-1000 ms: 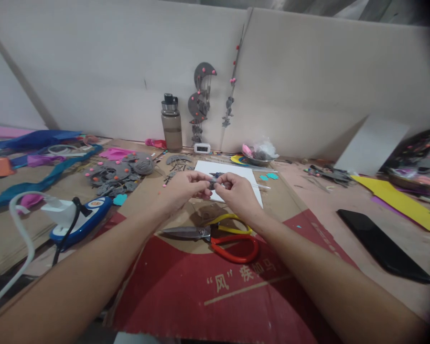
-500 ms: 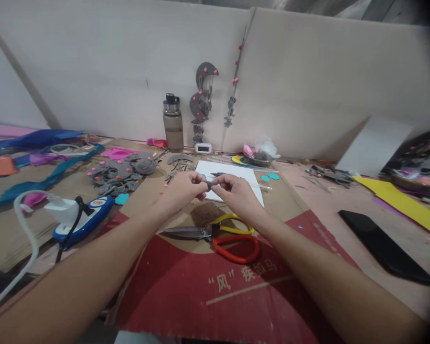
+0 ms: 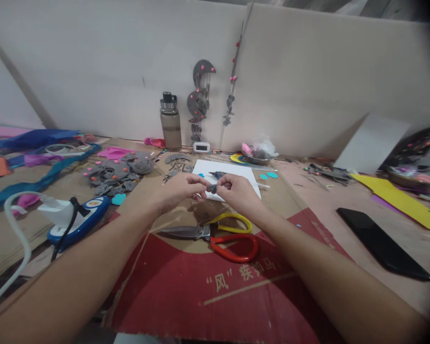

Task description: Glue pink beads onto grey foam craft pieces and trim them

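Note:
Over the white paper, a small grey felt piece is held between my two hands. My right hand pinches its right side between thumb and index finger. At its left edge are the curled fingertips of my left hand, which partly hide it. A dark, pointed item lies on the paper behind the fingers; its kind is unclear. Below the hands, scissors with one red and one yellow handle lie on the red and brown cardboard, blades pointing left.
Grey felt shapes with pink dots and a ball of grey yarn lie left. A bottle and small digital clock stand near the wall. A blue power strip is at left, a black phone at right.
The fingers have shifted around the grey felt piece, and my left fingers look looser and more spread. The whole view has moved slightly; the scissors stay put.

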A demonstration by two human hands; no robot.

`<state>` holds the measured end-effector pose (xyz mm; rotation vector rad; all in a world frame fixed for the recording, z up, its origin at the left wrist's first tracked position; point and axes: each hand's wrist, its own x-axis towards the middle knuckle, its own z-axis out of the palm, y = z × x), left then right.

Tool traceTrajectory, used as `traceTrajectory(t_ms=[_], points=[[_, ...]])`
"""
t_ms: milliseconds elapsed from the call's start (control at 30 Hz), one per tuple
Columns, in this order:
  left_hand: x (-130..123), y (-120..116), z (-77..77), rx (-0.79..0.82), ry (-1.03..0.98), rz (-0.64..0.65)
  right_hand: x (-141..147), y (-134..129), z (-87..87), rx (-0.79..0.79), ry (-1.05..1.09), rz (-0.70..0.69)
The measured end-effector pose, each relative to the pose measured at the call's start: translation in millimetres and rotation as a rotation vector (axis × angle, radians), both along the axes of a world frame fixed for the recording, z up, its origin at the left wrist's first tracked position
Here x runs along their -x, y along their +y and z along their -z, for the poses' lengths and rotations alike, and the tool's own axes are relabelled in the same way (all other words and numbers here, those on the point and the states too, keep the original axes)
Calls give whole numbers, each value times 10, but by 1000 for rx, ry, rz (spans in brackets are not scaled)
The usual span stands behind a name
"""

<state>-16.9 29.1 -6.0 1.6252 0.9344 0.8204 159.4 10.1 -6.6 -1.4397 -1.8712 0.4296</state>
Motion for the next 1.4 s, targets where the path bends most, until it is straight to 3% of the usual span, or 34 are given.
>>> traceTrajectory(t_ms=[267, 400, 500, 700, 933, 1033, 1200, 1267, 1400], points=[[-53, -109, -51, -439, 379, -90, 63, -84, 44, -204, -248, -78], [-72, -104, -28, -510, 469, -178, 83, -108, 71, -253, -288, -88], [-71, -87, -29, -468, 441, -228, 88, -112, 66, -218, -202, -96], [-41, -61, -35, -262, 147, -275, 111, -139, 49, -164, -60, -150], [21, 137, 92, -159, -200, -390, 146, -165, 56, -221, -46, -214], [115, 269, 72, -128, -448, -524, 185, -239, 41, -257, -40, -333], [350, 405, -111, -115, -886, -599, 237, -381, -83, -256, -96, -655], [399, 418, -147, -84, -947, -617, 186, -335, -119, -234, -68, -567], [325, 371, -93, -107, -820, -546, -76, -47, -71, -182, -121, 14]])
